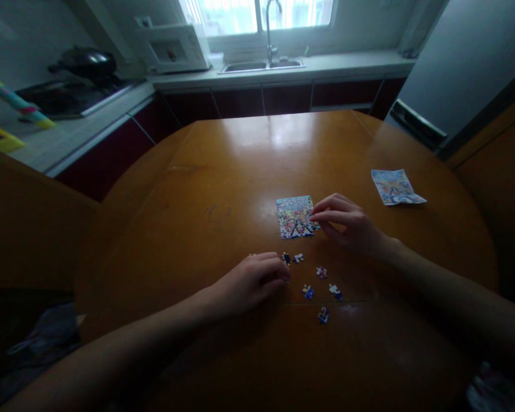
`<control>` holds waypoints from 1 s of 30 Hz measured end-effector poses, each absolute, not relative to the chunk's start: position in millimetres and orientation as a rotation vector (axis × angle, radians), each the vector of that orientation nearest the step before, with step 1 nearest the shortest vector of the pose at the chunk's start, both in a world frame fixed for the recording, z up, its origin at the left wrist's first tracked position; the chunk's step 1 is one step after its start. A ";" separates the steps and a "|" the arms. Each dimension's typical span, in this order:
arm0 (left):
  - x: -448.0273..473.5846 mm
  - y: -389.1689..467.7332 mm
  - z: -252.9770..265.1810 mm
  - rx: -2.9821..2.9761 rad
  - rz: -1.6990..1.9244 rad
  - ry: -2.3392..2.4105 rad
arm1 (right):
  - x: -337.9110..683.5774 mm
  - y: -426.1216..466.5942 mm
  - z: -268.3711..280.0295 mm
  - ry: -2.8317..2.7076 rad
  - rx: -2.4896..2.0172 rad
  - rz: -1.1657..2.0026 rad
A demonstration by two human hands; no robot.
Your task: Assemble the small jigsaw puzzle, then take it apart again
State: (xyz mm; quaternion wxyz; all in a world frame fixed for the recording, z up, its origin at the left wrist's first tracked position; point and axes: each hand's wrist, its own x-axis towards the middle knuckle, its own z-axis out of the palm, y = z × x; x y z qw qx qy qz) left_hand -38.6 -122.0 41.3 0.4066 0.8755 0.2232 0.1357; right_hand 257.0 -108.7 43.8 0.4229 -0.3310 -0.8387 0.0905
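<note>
A mostly assembled jigsaw puzzle, small and many-coloured, lies flat on the wooden table. My right hand is at its right edge, with bent fingers drawn together and fingertips touching that edge; whatever is between them is hidden. Closer to me, my left hand rests low over the table with curled fingers. A bit of a jigsaw piece shows at its fingertips. Just beyond them lie a dark loose piece and a white-and-blue one. Other loose pieces are scattered right of my left hand.
A creased printed sheet with a similar picture lies at the table's right. The round-ended wooden table carries everything. Beyond it are a counter with a sink, a microwave, a stove with a black pan, and a fridge.
</note>
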 end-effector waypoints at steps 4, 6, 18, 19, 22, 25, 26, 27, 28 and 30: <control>-35.9 -121.2 42.0 2.045 0.484 0.634 | 236.8 -130.3 56.9 -2.258 -0.532 0.252; -34.0 -121.8 41.7 1.950 0.527 0.680 | 228.5 -139.1 57.5 -2.341 -0.456 0.277; -30.1 -126.0 37.6 1.555 0.605 0.704 | 208.3 -144.3 38.7 -2.422 -0.412 0.236; -30.2 -126.2 37.6 1.553 0.606 0.702 | 207.2 -144.9 39.3 -2.415 -0.416 0.251; -31.0 -126.0 38.2 1.542 0.660 0.698 | 208.6 -144.5 41.2 -2.385 -0.425 0.315; -33.5 -122.6 40.4 1.532 0.763 0.747 | 224.3 -135.9 43.0 -2.324 -0.495 0.341; -34.6 -120.7 41.2 1.537 0.792 0.775 | 233.0 -130.9 43.3 -2.297 -0.554 0.338; -35.9 -118.3 41.7 1.547 0.815 0.802 | 242.7 -125.0 43.2 -2.264 -0.606 0.318; -37.2 -115.6 42.0 1.560 0.832 0.824 | 252.9 -118.8 42.6 -2.249 -0.672 0.287; -39.7 -109.8 41.0 1.579 0.844 0.859 | 271.5 -106.8 39.6 -2.261 -0.813 0.245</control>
